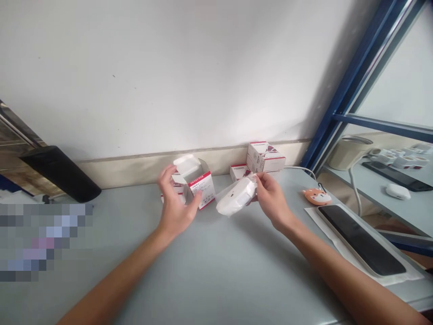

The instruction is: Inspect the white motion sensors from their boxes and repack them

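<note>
My left hand (176, 212) is around a white and red cardboard box (204, 192) printed "DETECTOR". The thumb lies on its front face and the fingers reach up by the raised lid flap. The box stands open at the top, and the part I can see inside is bare grey-white. Just right of it, my right hand (270, 196) pinches the end of a clear plastic bag with a white, rounded detector (237, 196) in it. That bagged detector hangs tilted above the table, apart from the box. Behind my left hand, another printed box (179, 179) is partly hidden.
Closed printed boxes (265, 157) are stacked against the wall, with a smaller-looking one (239, 172) beside them. At right lie an orange animal-face case (317, 197) and a dark phone (361, 239) on white paper. A black cylindrical object (62, 174) slants at left. Blue-framed glass (389, 122) borders the right.
</note>
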A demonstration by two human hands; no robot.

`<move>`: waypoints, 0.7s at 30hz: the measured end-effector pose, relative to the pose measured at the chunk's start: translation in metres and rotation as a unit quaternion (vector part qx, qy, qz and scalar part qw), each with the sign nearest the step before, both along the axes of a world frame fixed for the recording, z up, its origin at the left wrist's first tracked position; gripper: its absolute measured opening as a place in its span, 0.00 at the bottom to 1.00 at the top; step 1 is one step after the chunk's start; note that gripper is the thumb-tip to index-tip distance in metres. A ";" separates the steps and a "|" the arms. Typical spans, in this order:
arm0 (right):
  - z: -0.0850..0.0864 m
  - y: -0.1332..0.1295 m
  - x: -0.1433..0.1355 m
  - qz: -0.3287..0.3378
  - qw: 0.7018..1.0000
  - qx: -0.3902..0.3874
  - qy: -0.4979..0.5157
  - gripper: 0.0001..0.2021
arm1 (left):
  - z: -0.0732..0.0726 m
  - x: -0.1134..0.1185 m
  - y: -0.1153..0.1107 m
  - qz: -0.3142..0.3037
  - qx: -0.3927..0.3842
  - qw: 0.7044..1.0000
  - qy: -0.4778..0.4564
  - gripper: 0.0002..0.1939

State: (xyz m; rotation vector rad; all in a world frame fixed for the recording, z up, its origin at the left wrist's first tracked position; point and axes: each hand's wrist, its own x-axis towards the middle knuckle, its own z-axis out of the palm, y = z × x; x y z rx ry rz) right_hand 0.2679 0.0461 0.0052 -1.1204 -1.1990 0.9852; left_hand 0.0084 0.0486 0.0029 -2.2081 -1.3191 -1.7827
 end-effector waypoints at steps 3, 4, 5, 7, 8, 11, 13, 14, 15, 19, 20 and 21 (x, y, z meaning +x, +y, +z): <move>0.004 -0.006 -0.005 0.018 0.998 -0.045 0.038 0.20 | 0.002 -0.010 -0.015 0.049 0.066 0.997 0.005 0.34; 0.005 -0.008 -0.006 0.025 0.997 -0.057 0.046 0.19 | 0.002 -0.013 -0.022 0.055 0.072 0.996 0.004 0.32; 0.006 -0.011 -0.008 0.033 0.996 -0.066 0.051 0.18 | 0.001 -0.014 -0.030 0.054 0.067 0.996 0.002 0.31; 0.006 -0.015 -0.012 0.042 0.994 -0.082 0.058 0.16 | -0.002 -0.013 -0.048 0.018 0.030 0.999 -0.006 0.25; 0.005 -0.018 -0.015 0.045 0.993 -0.089 0.061 0.16 | -0.003 -0.010 -0.057 -0.029 -0.020 0.999 -0.001 0.21; 0.000 -0.026 -0.026 0.061 0.990 -0.108 0.067 0.16 | -0.007 0.004 -0.081 -0.213 -0.247 0.945 -0.027 0.26; -0.002 -0.033 -0.033 0.083 0.987 -0.125 0.064 0.16 | -0.009 0.011 -0.089 -0.259 -0.320 0.907 -0.087 0.23; -0.002 -0.036 -0.035 0.093 0.985 -0.130 0.060 0.17 | -0.009 0.012 -0.090 -0.267 -0.353 0.889 -0.119 0.21; -0.002 -0.038 -0.038 0.099 0.985 -0.131 0.055 0.17 | -0.009 0.013 -0.088 -0.269 -0.386 0.869 -0.152 0.19; 0.004 -0.043 -0.038 0.088 0.992 -0.080 0.030 0.18 | -0.007 0.004 -0.076 -0.308 -0.499 0.764 -0.269 0.26; 0.005 -0.042 -0.036 0.078 0.995 -0.065 0.024 0.18 | -0.006 0.001 -0.073 -0.329 -0.511 0.740 -0.287 0.27; 0.007 -0.041 -0.034 0.066 0.996 -0.052 0.020 0.17 | -0.006 -0.001 -0.071 -0.349 -0.519 0.721 -0.298 0.28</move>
